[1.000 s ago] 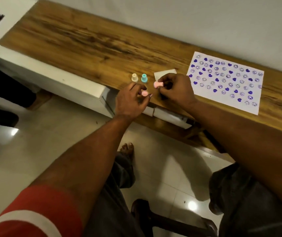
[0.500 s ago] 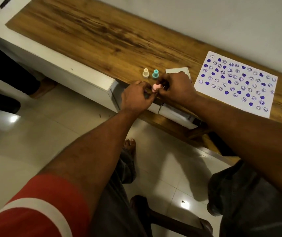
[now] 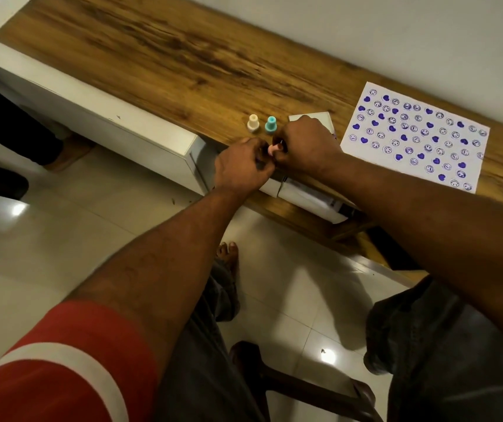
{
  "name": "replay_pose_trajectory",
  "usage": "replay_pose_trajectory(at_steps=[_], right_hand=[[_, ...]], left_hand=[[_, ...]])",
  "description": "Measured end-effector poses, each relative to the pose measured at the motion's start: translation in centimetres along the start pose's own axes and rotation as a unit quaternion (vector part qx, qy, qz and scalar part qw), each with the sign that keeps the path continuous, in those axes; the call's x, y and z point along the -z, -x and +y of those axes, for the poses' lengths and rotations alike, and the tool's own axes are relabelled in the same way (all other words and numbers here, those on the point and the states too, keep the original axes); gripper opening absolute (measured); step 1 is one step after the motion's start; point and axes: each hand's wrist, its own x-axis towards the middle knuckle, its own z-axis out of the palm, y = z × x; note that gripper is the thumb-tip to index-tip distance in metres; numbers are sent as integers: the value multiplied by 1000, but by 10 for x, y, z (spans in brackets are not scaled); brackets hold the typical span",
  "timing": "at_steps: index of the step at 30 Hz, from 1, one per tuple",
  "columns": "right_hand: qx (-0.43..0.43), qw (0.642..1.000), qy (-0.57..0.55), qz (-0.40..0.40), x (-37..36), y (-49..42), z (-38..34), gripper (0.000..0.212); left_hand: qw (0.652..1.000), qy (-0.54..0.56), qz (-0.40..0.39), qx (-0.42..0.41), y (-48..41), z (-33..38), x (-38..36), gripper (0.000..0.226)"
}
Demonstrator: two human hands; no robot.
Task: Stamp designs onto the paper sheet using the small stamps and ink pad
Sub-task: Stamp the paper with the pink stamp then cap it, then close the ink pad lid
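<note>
Pink stamp [image 3: 271,149] was pinched between your left hand [image 3: 243,167] and right hand [image 3: 306,144], fingers of both curled on it, axis mostly hidden. Paper sheet [image 3: 414,141] lay right of the stamp, nearer your right hand; ink pad [image 3: 320,117] just beyond the stamp.

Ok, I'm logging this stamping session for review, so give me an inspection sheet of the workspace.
Surface: wooden tabletop, against a pale wall.
Job's things: paper sheet lies flat at right, covered with purple hearts and smileys; cream stamp and teal stamp stand upright, side by side; white ink pad partly hidden behind the right grip.
Clutter: white box below the tabletop's near edge.
Grips: left grip and right grip, bare hands, meet around a pink stamp.
Cables: nothing seen.
Surroundings: white cabinet at left, tiled floor below.
</note>
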Motion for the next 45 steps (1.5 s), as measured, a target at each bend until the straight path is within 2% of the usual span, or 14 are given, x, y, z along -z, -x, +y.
replay_pose_trajectory(at_steps=[14,19,23,26,28,30,33,38,41,45], right_hand=[[4,984,161,-78,7,-23,-26,26],[-2,975,204,-83,5,-28,-38,21],[-22,991,122,-47,4,-24,-36,20],[-64,998,21,-13,5,-15,-19,33],[-95,994,-47,29,10,-8,1,44],[-126,985,-83,78,16,-3,26,43],[-193,968,-116,110,23,0,58,39],[-217,970,-93,54,16,-18,66,84],[-235,970,-53,10,15,-37,56,100],[-243,969,22,-32,3,-66,54,98]], left_hand=[[999,21,24,-4,0,0,-11,42],[999,30,40,-5,0,-1,-12,45],[999,25,40,3,-2,-1,-11,40],[999,18,38,11,-2,-2,-11,35],[998,19,50,25,-3,-5,-9,38],[997,24,57,37,-5,-7,-8,41],[997,28,59,36,-6,-7,-9,43],[995,50,77,47,2,-3,-5,54],[994,24,102,-6,5,6,1,45],[982,-41,85,-162,-13,8,-16,33]])
